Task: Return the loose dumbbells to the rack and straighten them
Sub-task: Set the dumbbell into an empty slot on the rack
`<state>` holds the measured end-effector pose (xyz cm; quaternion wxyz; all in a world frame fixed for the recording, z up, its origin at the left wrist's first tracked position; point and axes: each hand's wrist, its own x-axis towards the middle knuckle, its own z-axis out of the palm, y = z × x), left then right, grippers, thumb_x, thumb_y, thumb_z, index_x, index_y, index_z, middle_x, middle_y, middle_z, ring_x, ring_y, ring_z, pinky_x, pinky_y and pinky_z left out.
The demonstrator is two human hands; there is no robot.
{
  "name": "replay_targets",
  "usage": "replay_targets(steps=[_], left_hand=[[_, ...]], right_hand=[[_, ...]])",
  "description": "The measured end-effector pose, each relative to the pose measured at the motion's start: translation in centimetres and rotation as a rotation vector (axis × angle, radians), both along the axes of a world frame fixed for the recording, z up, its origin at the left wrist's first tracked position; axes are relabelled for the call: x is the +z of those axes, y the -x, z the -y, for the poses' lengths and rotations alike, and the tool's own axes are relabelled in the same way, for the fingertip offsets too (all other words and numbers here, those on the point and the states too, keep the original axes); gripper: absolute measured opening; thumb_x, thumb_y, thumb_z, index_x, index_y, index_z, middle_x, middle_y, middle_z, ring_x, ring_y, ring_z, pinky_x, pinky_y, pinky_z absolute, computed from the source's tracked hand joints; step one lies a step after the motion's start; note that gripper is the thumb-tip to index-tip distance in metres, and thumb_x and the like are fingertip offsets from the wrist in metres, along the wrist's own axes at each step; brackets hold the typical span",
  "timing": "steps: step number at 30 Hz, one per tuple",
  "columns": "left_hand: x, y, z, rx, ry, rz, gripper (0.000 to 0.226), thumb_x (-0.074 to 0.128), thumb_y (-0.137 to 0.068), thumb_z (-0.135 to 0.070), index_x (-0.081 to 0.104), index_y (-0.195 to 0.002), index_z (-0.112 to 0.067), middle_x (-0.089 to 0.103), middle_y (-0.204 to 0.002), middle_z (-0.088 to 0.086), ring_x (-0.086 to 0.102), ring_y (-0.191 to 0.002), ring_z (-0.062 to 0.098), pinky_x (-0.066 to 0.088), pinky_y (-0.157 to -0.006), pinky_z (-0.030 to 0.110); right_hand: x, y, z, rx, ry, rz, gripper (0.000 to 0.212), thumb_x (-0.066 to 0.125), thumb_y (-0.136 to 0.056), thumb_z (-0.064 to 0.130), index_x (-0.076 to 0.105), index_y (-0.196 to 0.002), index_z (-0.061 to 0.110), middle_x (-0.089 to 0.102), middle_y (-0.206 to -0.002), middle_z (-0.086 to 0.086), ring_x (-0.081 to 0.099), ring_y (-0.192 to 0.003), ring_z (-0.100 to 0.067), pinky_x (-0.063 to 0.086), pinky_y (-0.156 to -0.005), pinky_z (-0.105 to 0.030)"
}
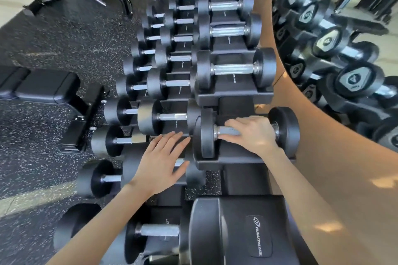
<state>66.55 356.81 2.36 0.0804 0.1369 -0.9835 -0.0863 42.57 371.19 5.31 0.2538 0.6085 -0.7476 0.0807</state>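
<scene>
A three-tier black rack [234, 95] runs away from me, filled with black round-headed dumbbells with chrome handles. My right hand [254, 133] grips the handle of the nearest top-tier dumbbell [205, 135], which lies in its saddle. My left hand [161, 161] hovers with straight, spread fingers over a middle-tier dumbbell [195, 173] and hides most of that handle. Whether it touches is unclear. The neighbouring top-tier dumbbell [234, 70] sits square in its cradle.
A tan wall [323, 157] runs close along the rack's right side, and a mirror [344, 38] there reflects the dumbbells. Black benches [43, 88] stand on the speckled rubber floor [53, 38] at left. A rack end cap [247, 232] is nearest me.
</scene>
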Motion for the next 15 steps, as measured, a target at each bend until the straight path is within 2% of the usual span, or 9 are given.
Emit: replay_targets(steps=[5, 9, 11, 15], left_hand=[[-1.1, 1.1, 0.2, -0.072, -0.03, 0.027, 0.057, 0.036, -0.089, -0.045, 0.055, -0.13, -0.012, 0.056, -0.131, 0.01, 0.051, -0.123, 0.029, 0.037, -0.103, 0.045], [-1.1, 0.9, 0.3, -0.079, -0.046, 0.018, 0.056, 0.038, -0.088, -0.045, 0.054, -0.131, -0.012, 0.056, -0.131, 0.009, 0.05, -0.124, 0.028, 0.037, -0.104, 0.045], [-0.8, 0.4, 0.7, -0.081, -0.038, 0.022, 0.057, 0.037, -0.088, -0.045, 0.055, -0.13, -0.011, 0.056, -0.131, 0.01, 0.051, -0.124, 0.029, 0.038, -0.104, 0.045], [0.4, -1.4, 1.0, -0.065, -0.012, 0.017, 0.057, 0.036, -0.088, -0.044, 0.056, -0.129, -0.009, 0.057, -0.13, 0.013, 0.052, -0.122, 0.031, 0.039, -0.103, 0.048]], right_hand=[[0.6, -0.1, 0.4, -0.021, -0.031, 0.042, 0.035, 0.069, -0.072, 0.058, 0.068, -0.073, 0.024, 0.061, -0.055, 0.006, 0.056, -0.045, -0.018, 0.041, -0.045, -0.023], [0.3, 0.2, 0.5, -0.005, -0.057, 0.026, 0.04, 0.054, -0.081, 0.062, 0.068, -0.078, 0.025, 0.061, -0.057, 0.006, 0.058, -0.048, -0.016, 0.043, -0.046, -0.023], [0.3, 0.1, 0.5, -0.007, -0.084, -0.006, 0.042, 0.048, -0.084, 0.062, 0.067, -0.077, 0.025, 0.06, -0.055, 0.006, 0.055, -0.047, -0.016, 0.039, -0.047, -0.021], [1.0, -0.3, 0.5, -0.022, -0.222, 0.066, 0.041, 0.053, -0.085, 0.057, 0.063, -0.079, 0.017, 0.061, -0.057, 0.0, 0.056, -0.046, -0.027, 0.036, -0.044, -0.025]])
